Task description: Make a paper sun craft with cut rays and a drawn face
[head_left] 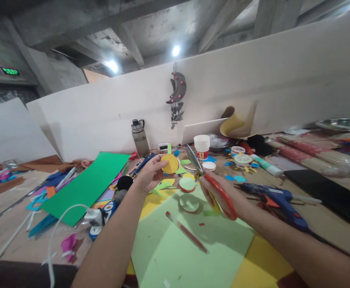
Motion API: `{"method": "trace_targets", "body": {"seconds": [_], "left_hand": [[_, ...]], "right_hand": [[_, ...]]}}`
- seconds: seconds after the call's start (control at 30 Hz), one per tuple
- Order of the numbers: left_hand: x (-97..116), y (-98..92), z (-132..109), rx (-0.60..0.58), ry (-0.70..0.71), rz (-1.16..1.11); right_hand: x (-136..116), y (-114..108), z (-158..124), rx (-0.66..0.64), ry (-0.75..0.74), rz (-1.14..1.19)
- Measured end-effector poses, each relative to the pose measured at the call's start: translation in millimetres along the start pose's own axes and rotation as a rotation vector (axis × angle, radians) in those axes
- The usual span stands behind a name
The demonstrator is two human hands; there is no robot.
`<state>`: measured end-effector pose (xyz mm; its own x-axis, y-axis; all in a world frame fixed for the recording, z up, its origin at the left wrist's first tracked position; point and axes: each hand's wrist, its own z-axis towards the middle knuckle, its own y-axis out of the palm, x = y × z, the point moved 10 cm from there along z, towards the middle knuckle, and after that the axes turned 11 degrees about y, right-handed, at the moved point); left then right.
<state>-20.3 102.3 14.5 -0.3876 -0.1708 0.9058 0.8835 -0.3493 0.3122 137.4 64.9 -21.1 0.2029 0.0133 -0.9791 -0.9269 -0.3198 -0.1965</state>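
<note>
My left hand (pixel 151 173) is raised over the table and pinches a round yellow paper disc (pixel 169 163) by its left edge. My right hand (pixel 221 197) grips a pair of red-handled scissors (pixel 205 176); their blades point up and away, close to the right of the disc. Below the disc lie a green circle with a red rim (pixel 187 185) and another green circle (pixel 190 203), both on a light green sheet (pixel 187 244). A red pencil (pixel 187 232) lies on that sheet.
A dark green sheet (pixel 86 186) lies at left, a blue glue gun (pixel 272 199) at right. A water bottle (pixel 140 138), a white cup (pixel 202 147) and paper scraps stand further back before a white partition (pixel 253 92). Bundled sticks (pixel 310 157) lie far right.
</note>
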Motion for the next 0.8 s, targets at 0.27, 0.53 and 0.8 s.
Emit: {"method": "trace_targets", "body": {"seconds": [0.27,0.53,0.8], "left_hand": [[-16.6,18.3,-0.9,-0.033,-0.02,-0.015],[-23.2,23.6,-2.2,-0.082,-0.057,0.041],[-22.1,25.3,-3.8,-0.1,-0.079,0.049]], "right_hand": [[-7.9,3.3,-3.8,-0.001,0.032,-0.054],[8.7,4.0,5.1,-0.046,0.014,-0.1],[12.0,3.2,5.7,-0.019,0.025,-0.127]]}}
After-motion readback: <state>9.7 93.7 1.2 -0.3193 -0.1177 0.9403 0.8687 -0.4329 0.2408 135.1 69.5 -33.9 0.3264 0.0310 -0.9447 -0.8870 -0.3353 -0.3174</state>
